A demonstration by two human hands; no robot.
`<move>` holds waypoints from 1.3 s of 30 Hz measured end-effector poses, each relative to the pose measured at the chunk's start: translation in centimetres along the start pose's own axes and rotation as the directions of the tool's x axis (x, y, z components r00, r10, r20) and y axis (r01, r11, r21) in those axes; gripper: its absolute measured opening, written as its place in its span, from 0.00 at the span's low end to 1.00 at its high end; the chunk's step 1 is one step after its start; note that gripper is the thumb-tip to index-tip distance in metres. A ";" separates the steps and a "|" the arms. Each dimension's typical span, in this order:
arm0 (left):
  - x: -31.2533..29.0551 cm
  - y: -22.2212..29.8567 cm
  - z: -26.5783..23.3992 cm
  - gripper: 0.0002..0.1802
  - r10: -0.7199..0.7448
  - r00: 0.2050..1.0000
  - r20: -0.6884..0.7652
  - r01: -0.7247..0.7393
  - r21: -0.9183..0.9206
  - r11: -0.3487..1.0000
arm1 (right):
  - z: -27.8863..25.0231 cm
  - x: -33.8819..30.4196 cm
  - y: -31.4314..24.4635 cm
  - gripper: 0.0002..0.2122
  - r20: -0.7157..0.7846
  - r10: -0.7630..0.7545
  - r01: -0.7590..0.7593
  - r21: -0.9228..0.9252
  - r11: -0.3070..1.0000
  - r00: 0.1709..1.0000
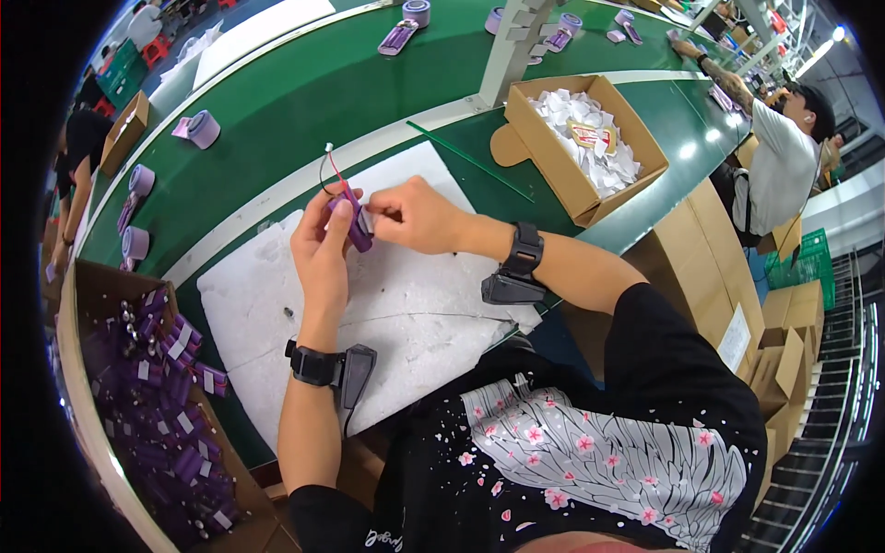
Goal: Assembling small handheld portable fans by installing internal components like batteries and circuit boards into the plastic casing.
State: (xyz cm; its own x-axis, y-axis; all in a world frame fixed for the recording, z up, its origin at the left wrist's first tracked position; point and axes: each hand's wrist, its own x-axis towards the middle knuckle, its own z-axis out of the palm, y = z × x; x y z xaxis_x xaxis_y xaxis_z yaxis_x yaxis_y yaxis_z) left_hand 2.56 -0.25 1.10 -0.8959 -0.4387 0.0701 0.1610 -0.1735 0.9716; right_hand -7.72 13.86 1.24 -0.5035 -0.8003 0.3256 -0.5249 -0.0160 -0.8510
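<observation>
1. So, the purple battery pack point(358, 238) is up in the left hand point(323, 235), above a white foam board point(424, 286).
2. Left fingers are pinching it: thumb on the near face, the rest wrapped round behind.
3. Right hand point(419, 217) comes in from the pack's right side. Its thumb and forefinger look pressed together on a small white strip point(367, 222) along that edge, other fingers curled in. Could be a label or some backing, honestly too small to call.
4. Biggie here is the angle: the pack's long axis points mostly away from the wearer, far end leaning a bit left. So the right fingertips meet its long side, not an end. Left hand has the pack, right is just beside it.
5. Red wire point(336, 166) and black wire point(322, 171) stick out the far end, up to a white connector point(329, 147), clear of the right fingers.
6. Around it: cardboard box point(118, 475) of similar packs at left, paper scraps point(601, 170) in an open carton point(542, 138) at upper right, thin green stick point(470, 159) beyond the board.
</observation>
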 end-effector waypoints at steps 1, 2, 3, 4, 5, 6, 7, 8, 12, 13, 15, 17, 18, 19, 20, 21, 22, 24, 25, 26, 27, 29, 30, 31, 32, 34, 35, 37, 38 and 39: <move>0.1 0.0 0.1 0.16 0.003 1.000 -0.006 -0.003 -0.005 1.000 | -0.6 0.1 -0.2 0.07 -0.003 -0.006 0.006 -0.058 0.998 1.000; 0.1 0.1 0.4 0.16 0.006 0.999 -0.051 -0.011 -0.097 0.995 | -1.5 0.1 -0.3 0.06 -0.005 -0.013 0.012 -0.115 0.993 1.000; 0.2 0.2 0.9 0.17 0.007 0.995 -0.095 -0.024 -0.187 0.982 | -2.5 0.1 -0.4 0.06 -0.006 -0.021 0.019 -0.172 0.985 1.000; 0.2 0.3 0.8 0.17 0.004 0.989 -0.150 -0.045 -0.271 0.961 | -3.6 0.1 -0.9 0.06 -0.045 -0.019 0.007 -0.261 0.965 0.999; 0.3 0.2 0.7 0.17 0.009 0.986 -0.167 -0.055 -0.274 0.960 | -5.1 -0.2 -1.6 0.06 -0.084 -0.025 -0.006 -0.351 0.936 0.996; 0.2 -0.1 0.1 0.17 0.002 0.985 -0.172 -0.052 -0.291 0.955 | -6.3 -0.4 -2.9 0.07 -0.163 0.009 -0.066 -0.351 0.934 0.987; 0.1 -0.4 -0.5 0.18 -0.006 0.984 -0.180 -0.050 -0.308 0.950 | -7.9 -1.0 -4.7 0.07 -0.251 0.098 -0.203 -0.435 0.877 0.963; 0.2 -0.5 -0.1 0.18 -0.011 0.986 -0.166 -0.046 -0.334 0.942 | -11.3 -2.1 -2.7 0.09 -0.326 0.149 -0.303 -0.492 0.816 0.933; 0.1 -0.7 1.4 0.17 -0.048 0.980 -0.191 -0.021 -0.341 0.940 | -22.4 -7.1 -2.0 0.16 -0.577 0.128 -0.580 -0.730 0.362 0.806; 0.4 -0.9 2.3 0.17 -0.033 0.991 -0.132 -0.013 -0.331 0.944 | -24.2 -9.0 -0.8 0.17 -0.596 0.110 -0.605 -0.770 0.202 0.796; 0.6 -1.2 2.2 0.16 -0.020 0.993 -0.119 -0.017 -0.303 0.953 | -21.7 -7.2 -3.7 0.16 -0.528 0.263 -0.590 -0.721 0.364 0.807; 0.5 -1.4 2.2 0.14 -0.061 0.992 -0.109 0.024 -0.313 0.949 | -17.9 -5.6 -4.6 0.13 -0.351 0.329 -0.481 -0.635 0.605 0.877; 0.2 -1.4 1.7 0.13 -0.082 0.990 -0.111 0.044 -0.314 0.949 | -15.1 -4.4 -4.3 0.11 -0.229 0.225 -0.320 -0.616 0.720 0.947; 0.1 -1.3 1.3 0.13 -0.083 0.990 -0.116 0.044 -0.305 0.951 | -12.4 -3.3 -4.7 0.09 -0.066 0.289 -0.282 -0.508 0.814 0.955; 0.1 -1.4 1.0 0.12 -0.081 0.989 -0.123 0.043 -0.283 0.958 | -9.8 -2.1 -4.9 0.10 0.104 0.321 -0.260 -0.380 0.888 0.942; 0.1 -1.4 1.0 0.11 -0.081 0.989 -0.126 0.046 -0.262 0.964 | -7.7 -1.2 -5.0 0.14 0.181 0.323 -0.260 -0.299 0.918 0.929; 0.0 -1.4 1.0 0.10 -0.082 0.988 -0.131 0.048 -0.239 0.970 | -6.0 -0.4 -4.8 0.18 0.259 0.315 -0.263 -0.216 0.940 0.913; 0.1 -1.4 1.3 0.09 -0.062 0.993 -0.101 0.037 -0.232 0.972 | -3.2 -0.5 -2.7 0.21 0.245 0.257 -0.232 -0.128 0.964 0.935; 0.2 -1.5 1.6 0.08 -0.043 0.996 -0.072 0.025 -0.232 0.972 | -2.4 -0.6 -1.6 0.25 0.229 0.204 -0.198 -0.047 0.979 0.952; 0.1 -1.4 1.8 0.07 -0.025 0.998 -0.050 0.013 -0.236 0.972 | -2.1 -0.7 -1.0 0.25 0.238 0.196 -0.192 -0.037 0.981 0.951; 0.1 -1.3 2.0 0.07 -0.025 0.998 -0.062 0.010 -0.228 0.974 | -1.8 -0.9 -0.6 0.26 0.215 0.197 -0.210 0.038 0.977 0.956; -0.1 -1.0 2.1 0.06 -0.004 1.000 0.027 0.009 -0.208 0.978 | -1.3 -1.4 0.0 0.28 0.169 0.216 -0.247 0.192 0.950 0.962; -0.3 -1.0 2.1 0.06 0.002 0.997 0.074 0.013 -0.197 0.980 | -1.1 -1.6 0.1 0.28 0.175 0.216 -0.250 0.204 0.946 0.961; -0.5 -1.2 2.0 0.06 -0.007 0.998 0.067 0.020 -0.188 0.982 | -1.0 -1.8 0.1 0.27 0.183 0.223 -0.257 0.189 0.948 0.957; -0.7 -1.3 2.0 0.06 -0.030 0.994 0.110 0.052 -0.210 0.976 | -1.1 -2.0 0.0 0.26 0.190 0.231 -0.264 0.175 0.948 0.954; -1.0 -1.2 2.1 0.08 -0.069 0.978 0.195 0.117 -0.246 0.962 | -1.3 -2.1 0.0 0.25 0.203 0.233 -0.270 0.177 0.947 0.951; -1.1 -1.0 2.2 0.08 -0.078 0.979 0.188 0.122 -0.234 0.965 | -1.7 -2.1 0.1 0.25 0.242 0.254 -0.294 0.149 0.944 0.937; -1.3 -0.3 2.4 0.11 -0.064 0.984 0.165 0.086 -0.130 0.988 | -1.9 -2.1 0.2 0.24 0.314 0.296 -0.339 0.093 0.936 0.902; -1.3 0.0 2.4 0.13 -0.056 0.986 0.158 0.069 -0.077 0.995 | -1.6 -2.0 0.2 0.24 0.315 0.292 -0.340 0.109 0.934 0.903; -1.2 0.1 2.4 0.13 -0.066 0.984 0.164 0.078 -0.068 0.995 | -1.6 -2.1 0.1 0.24 0.282 0.271 -0.335 0.213 0.918 0.920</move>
State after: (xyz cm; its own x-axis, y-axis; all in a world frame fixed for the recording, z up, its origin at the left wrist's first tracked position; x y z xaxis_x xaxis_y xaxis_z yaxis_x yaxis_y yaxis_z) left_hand 2.66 2.42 1.66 -0.9604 -0.2755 0.0423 0.1186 -0.2665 0.9565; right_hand -7.89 16.48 1.12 -0.4125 -0.9098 -0.0471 -0.1666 0.1262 -0.9779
